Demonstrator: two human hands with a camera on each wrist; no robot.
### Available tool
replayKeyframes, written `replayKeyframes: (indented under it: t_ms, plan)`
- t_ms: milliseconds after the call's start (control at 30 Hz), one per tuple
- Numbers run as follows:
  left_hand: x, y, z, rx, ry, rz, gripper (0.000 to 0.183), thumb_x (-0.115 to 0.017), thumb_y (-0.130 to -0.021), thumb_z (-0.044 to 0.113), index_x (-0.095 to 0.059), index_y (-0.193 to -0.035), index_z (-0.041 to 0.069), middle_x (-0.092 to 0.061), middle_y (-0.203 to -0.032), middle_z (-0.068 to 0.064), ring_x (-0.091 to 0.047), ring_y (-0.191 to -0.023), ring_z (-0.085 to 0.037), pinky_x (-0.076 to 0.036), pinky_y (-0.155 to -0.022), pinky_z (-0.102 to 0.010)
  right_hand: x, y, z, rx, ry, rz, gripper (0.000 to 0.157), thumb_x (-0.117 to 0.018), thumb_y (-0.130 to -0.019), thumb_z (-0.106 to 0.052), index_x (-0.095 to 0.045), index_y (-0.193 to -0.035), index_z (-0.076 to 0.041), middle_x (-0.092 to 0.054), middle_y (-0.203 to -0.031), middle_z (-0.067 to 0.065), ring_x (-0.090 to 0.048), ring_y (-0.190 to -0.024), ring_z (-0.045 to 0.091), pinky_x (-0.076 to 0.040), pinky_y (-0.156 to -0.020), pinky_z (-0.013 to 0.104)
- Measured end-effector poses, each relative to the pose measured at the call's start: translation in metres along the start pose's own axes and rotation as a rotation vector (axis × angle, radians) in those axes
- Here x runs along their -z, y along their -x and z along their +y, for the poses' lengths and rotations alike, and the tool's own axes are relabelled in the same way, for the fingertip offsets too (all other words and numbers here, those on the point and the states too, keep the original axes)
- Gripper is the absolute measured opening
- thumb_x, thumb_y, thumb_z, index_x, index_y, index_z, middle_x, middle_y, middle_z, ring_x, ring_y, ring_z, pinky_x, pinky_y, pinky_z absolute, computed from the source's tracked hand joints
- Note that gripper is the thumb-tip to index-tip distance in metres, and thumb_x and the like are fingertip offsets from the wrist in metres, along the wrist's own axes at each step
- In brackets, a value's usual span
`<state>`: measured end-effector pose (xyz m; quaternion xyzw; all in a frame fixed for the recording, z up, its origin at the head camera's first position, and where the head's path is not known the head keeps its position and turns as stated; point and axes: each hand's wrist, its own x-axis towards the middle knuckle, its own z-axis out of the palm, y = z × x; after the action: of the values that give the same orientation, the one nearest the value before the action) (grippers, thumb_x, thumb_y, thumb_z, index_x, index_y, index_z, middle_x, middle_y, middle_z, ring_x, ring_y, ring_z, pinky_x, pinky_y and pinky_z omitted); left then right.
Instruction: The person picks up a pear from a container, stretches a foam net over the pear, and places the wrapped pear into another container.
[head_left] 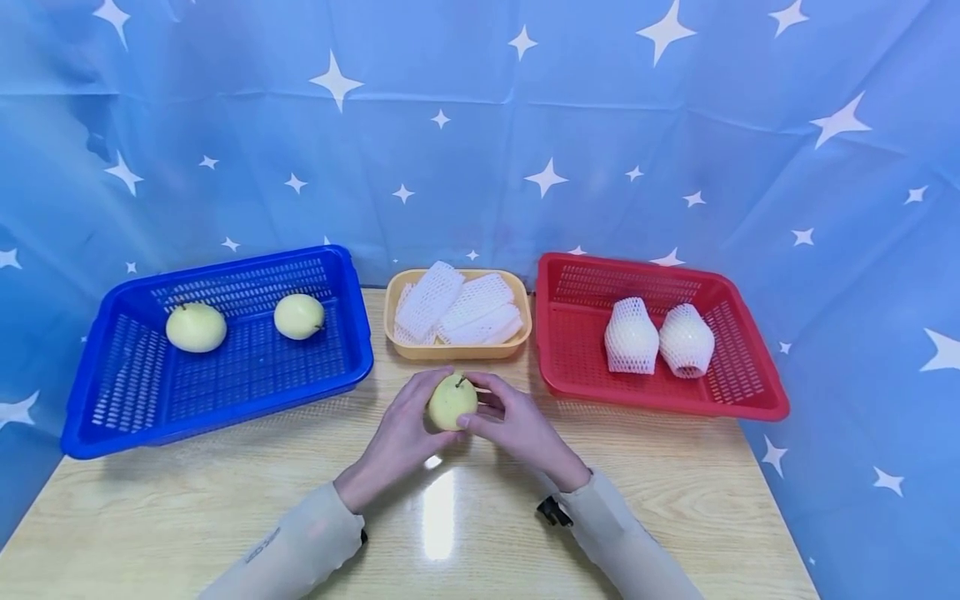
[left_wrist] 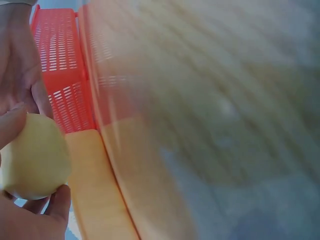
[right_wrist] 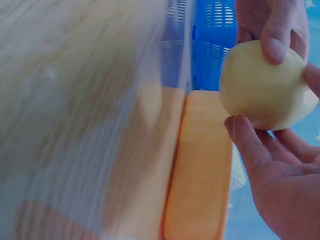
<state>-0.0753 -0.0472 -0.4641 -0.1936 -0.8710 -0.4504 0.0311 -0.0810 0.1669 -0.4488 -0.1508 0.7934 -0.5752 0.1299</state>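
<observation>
1. At the left of the head view, a blue basket (head_left: 225, 418) is standing on the worktop (head_left: 705, 492), and two loose pears, one to the left (head_left: 196, 329) and one to the right (head_left: 298, 317), are lying apart inside it.
2. Near the lower centre, the left hand (head_left: 401, 425) is reaching in from a pale sleeve (head_left: 300, 542); its fingers are curling around the left side of the held pear.
3. The held pear (head_left: 452, 403) is sitting between both hands at the centre of the frame, just in front of the tray, its stem pointing up and slightly right.
4. Behind it, a tan tray (head_left: 457, 352) is holding a loose pile of white foam nets (head_left: 431, 300).
5. The right hand (head_left: 521, 425) is gripping the same pear from the right, fingers and thumb clamping on it; the right wrist view is showing its fingers bearing on the underside.
6. At the right, a red basket (head_left: 660, 406) is holding two net-covered fruits, the left one (head_left: 632, 340) leaning close beside the right one (head_left: 686, 337).
</observation>
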Motion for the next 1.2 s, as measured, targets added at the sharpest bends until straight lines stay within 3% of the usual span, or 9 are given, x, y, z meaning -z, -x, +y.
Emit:
replayKeyframes:
  t_ms: [200,467,600,700,800,900,1033,1200]
  plan:
    - [-0.006,-0.005,-0.004,0.041,0.008,-0.073,0.087,-0.092,-0.078,0.017,-0.047,-0.153,0.010,-0.053,-0.147,-0.007,-0.057,-0.126,-0.026,-0.050,-0.102,-0.048,0.000,-0.002,0.003,-0.044,0.049,0.003,0.064,-0.080,-0.092,-0.027,-0.053,-0.147,-0.010,-0.054,-0.149,0.010,-0.061,-0.128,0.030,-0.053,-0.102,0.037]
    - [-0.005,-0.005,-0.005,0.034,-0.016,-0.172,0.088,-0.091,-0.080,0.014,-0.043,-0.152,0.003,-0.051,-0.147,-0.015,-0.057,-0.126,-0.030,-0.050,-0.104,-0.049,0.001,-0.005,0.006,-0.050,0.121,-0.039,0.062,-0.079,-0.093,-0.021,-0.051,-0.145,-0.004,-0.056,-0.147,0.013,-0.063,-0.126,0.029,-0.054,-0.101,0.037]
    - [0.003,-0.006,-0.005,0.045,-0.033,-0.275,0.089,-0.085,-0.083,0.009,-0.036,-0.156,-0.001,-0.047,-0.151,-0.019,-0.052,-0.134,-0.034,-0.045,-0.110,-0.050,0.001,-0.005,0.008,-0.067,0.121,-0.059,0.063,-0.078,-0.094,-0.021,-0.049,-0.147,-0.003,-0.054,-0.148,0.015,-0.062,-0.127,0.030,-0.054,-0.101,0.037]
    - [0.016,-0.010,-0.004,0.068,0.023,-0.336,0.081,-0.074,-0.086,-0.001,-0.034,-0.156,-0.005,-0.044,-0.154,-0.025,-0.048,-0.139,-0.039,-0.042,-0.113,-0.054,0.001,-0.005,0.010,-0.074,0.105,-0.064,0.065,-0.078,-0.094,-0.022,-0.047,-0.148,-0.003,-0.053,-0.150,0.016,-0.061,-0.129,0.032,-0.053,-0.102,0.040]
    - [0.031,-0.017,-0.001,0.101,0.099,-0.308,0.069,-0.064,-0.089,-0.007,-0.040,-0.154,-0.005,-0.045,-0.153,-0.027,-0.047,-0.139,-0.043,-0.042,-0.112,-0.057,0.002,-0.003,0.010,-0.070,0.143,-0.069,0.068,-0.078,-0.094,-0.025,-0.047,-0.150,-0.004,-0.053,-0.150,0.014,-0.061,-0.129,0.032,-0.052,-0.105,0.043]
    - [0.043,-0.028,0.005,0.103,0.092,-0.206,0.054,-0.061,-0.094,-0.003,-0.052,-0.147,0.001,-0.053,-0.149,-0.020,-0.052,-0.135,-0.041,-0.047,-0.108,-0.056,0.004,-0.002,0.009,-0.050,0.216,-0.077,0.071,-0.079,-0.093,-0.030,-0.046,-0.151,-0.005,-0.054,-0.150,0.011,-0.061,-0.128,0.030,-0.051,-0.106,0.045]
    - [0.047,-0.046,0.014,0.077,-0.032,-0.125,0.045,-0.060,-0.096,0.005,-0.059,-0.142,0.007,-0.053,-0.149,-0.014,-0.054,-0.133,-0.036,-0.048,-0.105,-0.055,0.006,0.001,0.008,-0.004,0.272,-0.087,0.075,-0.078,-0.093,-0.034,-0.044,-0.153,-0.005,-0.052,-0.152,0.012,-0.058,-0.131,0.031,-0.048,-0.109,0.048]
    - [0.041,-0.071,0.015,0.087,-0.200,-0.145,0.047,-0.061,-0.098,0.016,-0.058,-0.144,0.008,-0.030,-0.163,-0.024,-0.037,-0.146,-0.046,-0.038,-0.113,-0.063,0.008,0.007,0.004,0.017,0.282,-0.052,0.078,-0.078,-0.093,-0.037,-0.042,-0.156,-0.010,-0.047,-0.156,0.008,-0.050,-0.139,0.033,-0.044,-0.111,0.054]
